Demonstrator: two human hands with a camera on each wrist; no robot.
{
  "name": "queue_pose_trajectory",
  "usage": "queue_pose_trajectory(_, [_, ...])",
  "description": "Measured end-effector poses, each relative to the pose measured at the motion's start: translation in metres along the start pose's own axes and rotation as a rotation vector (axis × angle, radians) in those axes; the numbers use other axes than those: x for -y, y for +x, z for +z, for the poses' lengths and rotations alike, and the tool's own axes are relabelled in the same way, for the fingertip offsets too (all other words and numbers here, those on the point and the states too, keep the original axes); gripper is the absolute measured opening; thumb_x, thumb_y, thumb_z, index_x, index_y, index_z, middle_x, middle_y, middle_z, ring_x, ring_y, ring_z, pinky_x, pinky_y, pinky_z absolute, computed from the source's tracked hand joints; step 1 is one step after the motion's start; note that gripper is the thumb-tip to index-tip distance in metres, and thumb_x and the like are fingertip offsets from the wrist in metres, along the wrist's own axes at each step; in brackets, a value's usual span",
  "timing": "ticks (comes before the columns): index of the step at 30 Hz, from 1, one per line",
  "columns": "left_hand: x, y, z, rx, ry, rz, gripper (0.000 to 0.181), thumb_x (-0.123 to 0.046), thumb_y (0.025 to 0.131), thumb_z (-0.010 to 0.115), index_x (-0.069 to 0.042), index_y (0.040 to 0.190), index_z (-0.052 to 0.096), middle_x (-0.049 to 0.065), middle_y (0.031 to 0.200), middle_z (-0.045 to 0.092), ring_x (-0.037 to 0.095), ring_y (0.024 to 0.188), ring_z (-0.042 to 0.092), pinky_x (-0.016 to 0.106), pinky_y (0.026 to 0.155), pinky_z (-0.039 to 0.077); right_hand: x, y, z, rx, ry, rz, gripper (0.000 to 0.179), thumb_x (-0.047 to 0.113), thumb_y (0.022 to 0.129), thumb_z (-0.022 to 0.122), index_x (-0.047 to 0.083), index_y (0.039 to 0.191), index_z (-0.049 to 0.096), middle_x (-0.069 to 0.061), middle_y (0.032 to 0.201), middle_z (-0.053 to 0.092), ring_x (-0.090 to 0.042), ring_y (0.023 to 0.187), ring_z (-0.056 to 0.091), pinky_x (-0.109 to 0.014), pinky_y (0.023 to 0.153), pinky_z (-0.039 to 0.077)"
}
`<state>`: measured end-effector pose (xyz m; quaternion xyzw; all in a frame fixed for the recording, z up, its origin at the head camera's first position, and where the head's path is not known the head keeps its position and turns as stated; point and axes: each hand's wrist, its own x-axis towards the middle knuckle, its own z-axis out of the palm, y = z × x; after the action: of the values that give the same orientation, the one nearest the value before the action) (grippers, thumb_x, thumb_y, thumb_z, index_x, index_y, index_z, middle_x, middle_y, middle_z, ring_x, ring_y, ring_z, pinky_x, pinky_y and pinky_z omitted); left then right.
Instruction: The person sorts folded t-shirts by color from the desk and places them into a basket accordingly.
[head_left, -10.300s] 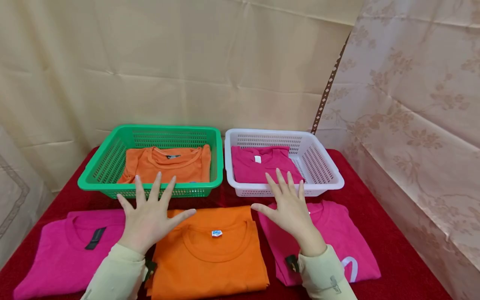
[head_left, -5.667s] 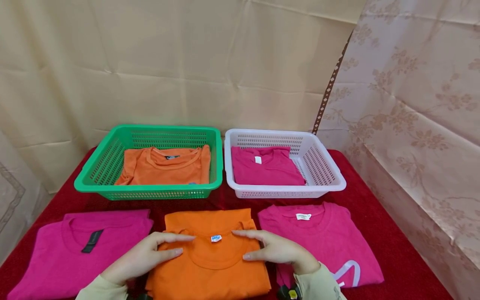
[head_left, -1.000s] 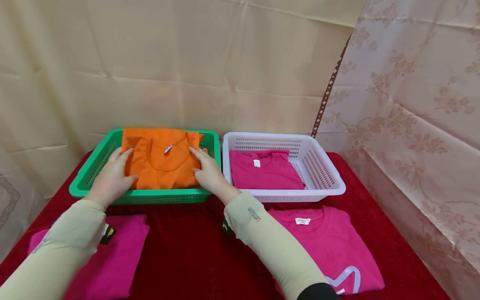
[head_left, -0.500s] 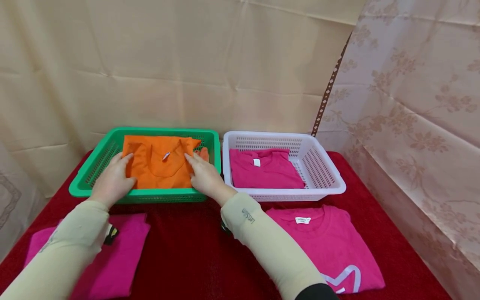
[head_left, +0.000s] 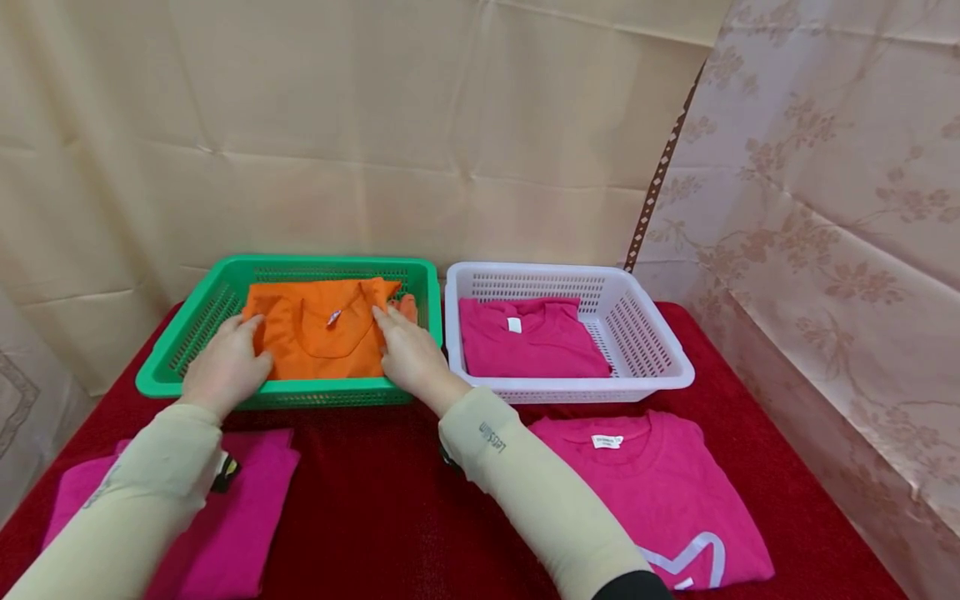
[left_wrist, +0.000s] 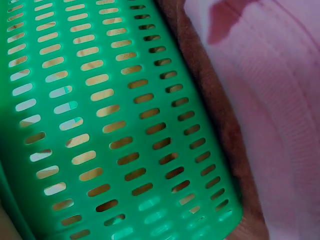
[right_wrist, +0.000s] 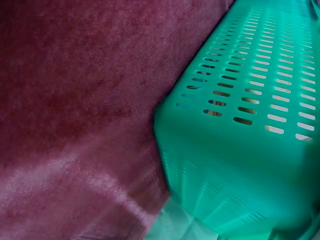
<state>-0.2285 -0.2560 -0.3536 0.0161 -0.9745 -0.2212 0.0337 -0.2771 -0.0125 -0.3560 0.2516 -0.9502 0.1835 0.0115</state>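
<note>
Two holds in the head view: gripped the orange shirt [head_left: 322, 342] inside the green basket [head_left: 322, 386], toward 9 o'clock, with the left hand [head_left: 227, 364] at its 8 o'clock edge and the right hand [head_left: 411, 354] at 4 o'clock, fingers curled in on the cloth. Seemed to call for lowering both sides evenly, then slipping the fingers out flat, without dragging the paler orange cloth [head_left: 408, 307] showing between 2 and 3 o'clock. Could not see most of that cloth, nor the fingers beneath the edges. Lost part of the magenta shirt [head_left: 247, 508], toward 8 o'clock, behind the left sleeve [head_left: 112, 517].

In the left wrist view, met mostly the basket's slotted wall, with blurred pale pink fabric [left_wrist: 270, 100] toward 2 o'clock; could not tell the grip, with hand and shirt out of sight.

In the right wrist view, found basket wall toward 2 o'clock, red surface [right_wrist: 85, 75] toward 10 o'clock and an unclear pale green patch [right_wrist: 175, 222] at 6 o'clock; could not tell the grip.
</note>
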Motion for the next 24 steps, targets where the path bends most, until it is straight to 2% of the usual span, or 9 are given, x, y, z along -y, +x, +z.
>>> queue_pose_trajectory(6, [-0.001, -0.002, 0.001, 0.019, 0.014, -0.02, 0.068, -0.029, 0.099, 0.048, 0.009, 0.151, 0.026, 0.036, 0.152, 0.024, 0.058, 0.132, 0.03, 0.073, 0.09, 0.041, 0.001, -0.006, 0.001, -0.043, -0.024, -0.02, 0.054, 0.008, 0.098, 0.052, 0.011, 0.15, 0.043, -0.002, 0.156, 0.042, -0.016, 0.138, 0.047, -0.032, 0.104, 0.049])
queue_pose_trajectory(11, [-0.002, -0.005, 0.003, 0.005, 0.023, -0.009, 0.069, -0.032, 0.1, 0.05, 0.008, 0.151, 0.027, 0.035, 0.151, 0.027, 0.057, 0.132, 0.029, 0.073, 0.093, 0.039, -0.001, -0.014, 0.003, -0.107, -0.008, -0.027, 0.048, 0.011, 0.098, 0.055, 0.015, 0.145, 0.052, -0.001, 0.146, 0.054, -0.016, 0.129, 0.056, -0.031, 0.103, 0.05])
queue_pose_trajectory(16, [-0.002, -0.004, 0.003, -0.021, 0.02, 0.009, 0.067, -0.032, 0.1, 0.05, 0.007, 0.15, 0.03, 0.036, 0.149, 0.029, 0.057, 0.131, 0.031, 0.073, 0.092, 0.039, -0.006, -0.019, 0.003, -0.187, 0.019, -0.042, 0.042, 0.011, 0.097, 0.056, 0.013, 0.139, 0.058, -0.005, 0.137, 0.061, -0.021, 0.124, 0.06, -0.033, 0.103, 0.05])
queue_pose_trajectory(21, [-0.001, -0.005, 0.003, -0.05, 0.011, 0.014, 0.064, -0.032, 0.1, 0.049, 0.005, 0.15, 0.032, 0.035, 0.148, 0.032, 0.057, 0.13, 0.033, 0.073, 0.088, 0.041, -0.01, -0.025, 0.003, -0.186, 0.095, -0.077, 0.042, 0.009, 0.096, 0.056, 0.009, 0.138, 0.057, -0.009, 0.138, 0.06, -0.025, 0.127, 0.057, -0.036, 0.108, 0.046])
queue_pose_trajectory(24, [-0.002, -0.008, 0.003, -0.094, -0.006, 0.037, 0.061, -0.03, 0.101, 0.049, 0.004, 0.149, 0.035, 0.034, 0.147, 0.035, 0.056, 0.13, 0.034, 0.073, 0.088, 0.041, -0.011, -0.028, 0.002, -0.183, 0.146, -0.1, 0.042, 0.009, 0.097, 0.057, 0.009, 0.139, 0.057, -0.009, 0.139, 0.06, -0.026, 0.129, 0.055, -0.037, 0.108, 0.046])
